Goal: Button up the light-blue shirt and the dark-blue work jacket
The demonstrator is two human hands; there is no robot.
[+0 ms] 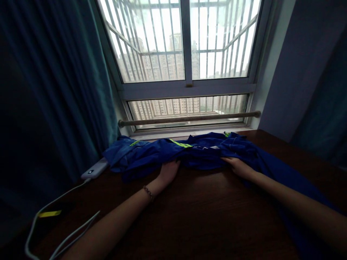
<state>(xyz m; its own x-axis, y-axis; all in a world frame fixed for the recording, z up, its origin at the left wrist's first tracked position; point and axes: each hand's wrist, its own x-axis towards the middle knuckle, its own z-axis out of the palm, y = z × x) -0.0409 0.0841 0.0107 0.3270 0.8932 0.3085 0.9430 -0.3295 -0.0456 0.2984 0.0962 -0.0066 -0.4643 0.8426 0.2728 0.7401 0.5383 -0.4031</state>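
A blue garment point(151, 153) with yellow-green reflective strips lies bunched along the far side of the dark wooden tabletop point(206, 213). One long blue part of it runs down the right side, beneath my right forearm. My left hand point(170, 171) grips the near edge of the cloth left of the middle, its fingertips hidden in the folds. Farther right, my right hand point(238, 167) holds the same near edge, thumb on top and the other fingers tucked under the fabric. A beaded bracelet point(148, 193) circles my left wrist.
A white power bank point(94, 169) with a lit display sits left of the garment, its white cable point(58, 198) trailing to the near left. There lies a yellow strip point(50, 213). A curtain point(62, 90) hangs at left; behind the table are a rail point(189, 118) and a barred window.
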